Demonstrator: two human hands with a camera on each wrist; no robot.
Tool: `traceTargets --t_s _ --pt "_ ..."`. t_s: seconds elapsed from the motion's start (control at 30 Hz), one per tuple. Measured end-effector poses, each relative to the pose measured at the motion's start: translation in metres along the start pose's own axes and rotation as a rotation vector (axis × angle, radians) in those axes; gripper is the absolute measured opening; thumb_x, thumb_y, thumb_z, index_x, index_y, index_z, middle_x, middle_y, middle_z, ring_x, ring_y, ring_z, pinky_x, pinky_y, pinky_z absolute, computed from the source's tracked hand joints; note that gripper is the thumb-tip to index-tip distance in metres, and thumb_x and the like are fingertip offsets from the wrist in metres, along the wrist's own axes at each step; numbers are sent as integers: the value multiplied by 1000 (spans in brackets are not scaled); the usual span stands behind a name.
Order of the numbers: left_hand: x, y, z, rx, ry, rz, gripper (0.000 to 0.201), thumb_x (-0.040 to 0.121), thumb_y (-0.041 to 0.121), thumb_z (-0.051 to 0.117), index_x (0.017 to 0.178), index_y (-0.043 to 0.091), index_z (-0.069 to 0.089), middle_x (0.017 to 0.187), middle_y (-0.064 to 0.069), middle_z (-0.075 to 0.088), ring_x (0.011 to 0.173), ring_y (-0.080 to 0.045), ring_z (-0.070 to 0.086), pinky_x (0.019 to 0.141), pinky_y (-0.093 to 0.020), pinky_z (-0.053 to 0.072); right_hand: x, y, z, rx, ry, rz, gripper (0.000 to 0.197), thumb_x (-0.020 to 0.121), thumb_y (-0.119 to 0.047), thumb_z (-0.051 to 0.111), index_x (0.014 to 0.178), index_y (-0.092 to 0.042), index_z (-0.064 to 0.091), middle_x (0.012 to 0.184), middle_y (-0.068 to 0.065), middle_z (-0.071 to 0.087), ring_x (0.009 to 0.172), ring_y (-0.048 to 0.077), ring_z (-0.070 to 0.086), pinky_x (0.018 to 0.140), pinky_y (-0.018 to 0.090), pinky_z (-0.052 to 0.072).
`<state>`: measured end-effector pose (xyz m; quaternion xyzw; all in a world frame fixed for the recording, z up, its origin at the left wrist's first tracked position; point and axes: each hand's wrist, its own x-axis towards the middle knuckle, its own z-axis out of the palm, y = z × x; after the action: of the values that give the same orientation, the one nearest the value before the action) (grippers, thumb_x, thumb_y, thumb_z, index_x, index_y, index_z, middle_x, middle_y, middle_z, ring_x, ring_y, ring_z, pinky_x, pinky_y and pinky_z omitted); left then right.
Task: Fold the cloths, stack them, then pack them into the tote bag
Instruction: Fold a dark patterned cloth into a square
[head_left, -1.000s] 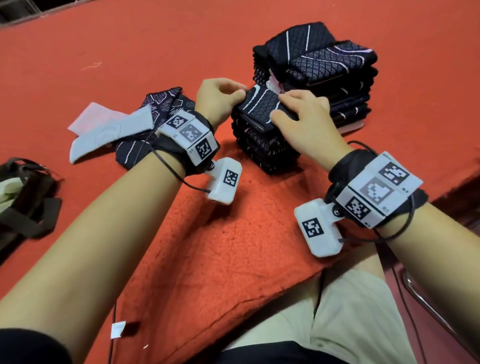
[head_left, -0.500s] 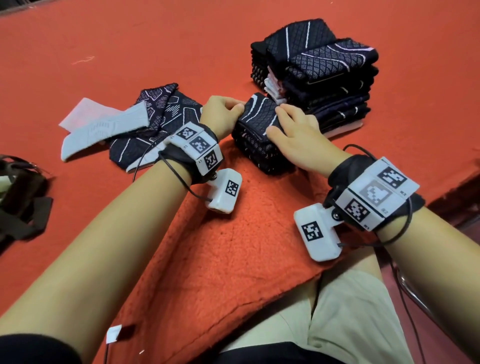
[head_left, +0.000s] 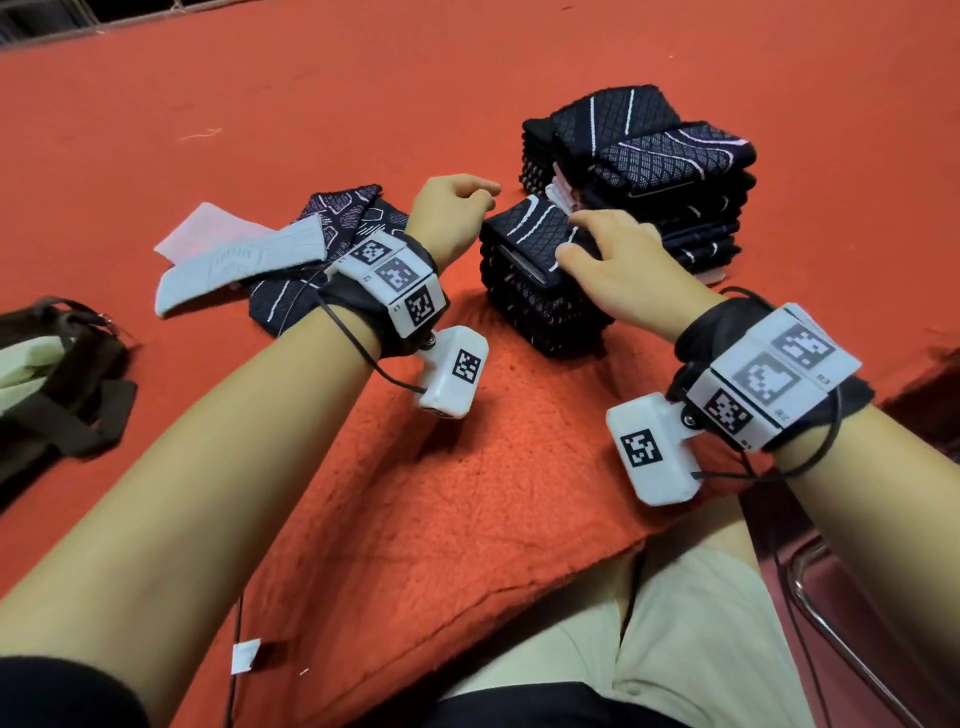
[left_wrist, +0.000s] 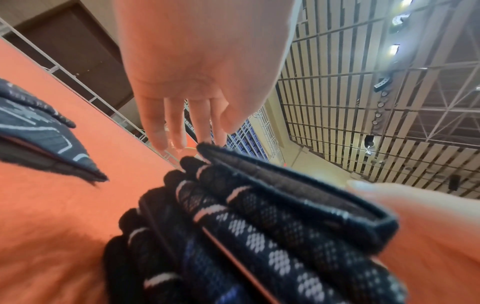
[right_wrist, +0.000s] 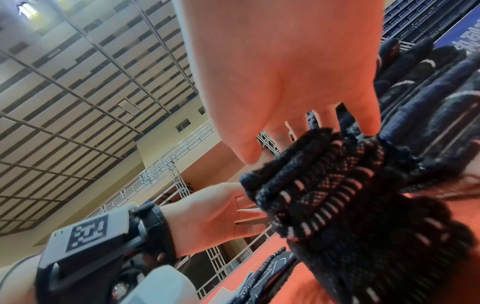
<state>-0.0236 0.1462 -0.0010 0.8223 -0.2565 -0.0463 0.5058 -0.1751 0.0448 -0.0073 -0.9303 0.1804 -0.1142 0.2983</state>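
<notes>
Two bare arms with camera boxes on the wrists

Each wrist wears a black strap with a white block on top, and the block has black-and-white square codes on it. A small white camera box hangs under the left wrist, and a bigger-looking one under the right, each with its own square code. Thin black cables loop from the straps. The person wears pale shorts and a dark top.
</notes>
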Motion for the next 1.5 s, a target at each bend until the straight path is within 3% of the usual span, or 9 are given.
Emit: traceTargets --t_s 0.33,0.47,0.6,0.77,1.0,1.13,1.27,1.4,1.5 --pt "-14 -5 -51 23 -21 30 26 85 3 45 80 20 65 73 7 64 65 -13 52 58 -21 43 -5 -52 4 -118 226 -220 25 90 -23 44 106 -16 61 110 6 55 109 25 49 91 38 43" --pt "-23 -21 -86 124 -29 6 23 85 5 48 87 17 67 69 8 61 46 7 50 49 -12 39 1 -80 21 -131 154 -247 26 88 -21 43 104 -17 63 107 3 63 105 24 55 88 37 45" --pt "-32 -49 -126 183 -58 -63 20 85 8 53 93 19 68 74 -4 61 59 -9 51 56 -21 43 15 -103 49 -130 54 -260 26 87 -20 44 103 -16 64 106 7 66 105 29 56 88 40 47" --pt "-38 -95 -168 261 22 -219 16 86 10 54 92 18 67 56 5 51 40 0 41 34 -10 33 39 -125 89 -155 -92 -216 25 86 -19 45 101 -19 65 110 10 65 105 31 56 86 36 45" --pt "-36 -140 -197 282 23 -490 19 89 20 50 70 16 51 77 -6 52 64 -22 53 49 -21 43 82 -137 138 -147 -264 -138 27 87 -18 49 108 -5 62 112 16 63 108 30 57 85 30 43" --pt "-28 -151 -190 157 34 -624 19 93 25 48 80 11 49 95 -7 54 48 -12 55 35 -15 39 102 -145 163 -212 -339 -178 43 89 -28 53 127 -11 51 130 17 52 122 34 45 100 35 38" --pt "-14 -155 -181 -49 132 -694 16 92 26 50 92 10 51 80 -4 55 56 -13 53 36 -14 41 117 -151 178 -261 -382 -193 52 92 -32 46 141 -19 39 137 18 44 129 40 30 105 40 30" --pt "-4 -162 -173 -287 294 -710 14 88 18 60 80 10 51 66 -3 51 35 -6 50 31 -15 40 124 -151 182 -277 -436 -163 48 94 -33 41 142 -26 38 141 18 34 132 39 25 108 42 27" --pt "-2 -160 -169 -499 353 -698 18 88 1 57 73 6 51 71 -8 56 57 -12 56 37 -21 50 124 -151 179 -260 -457 -164 46 95 -31 40 140 -27 41 141 16 34 132 38 26 109 40 25"
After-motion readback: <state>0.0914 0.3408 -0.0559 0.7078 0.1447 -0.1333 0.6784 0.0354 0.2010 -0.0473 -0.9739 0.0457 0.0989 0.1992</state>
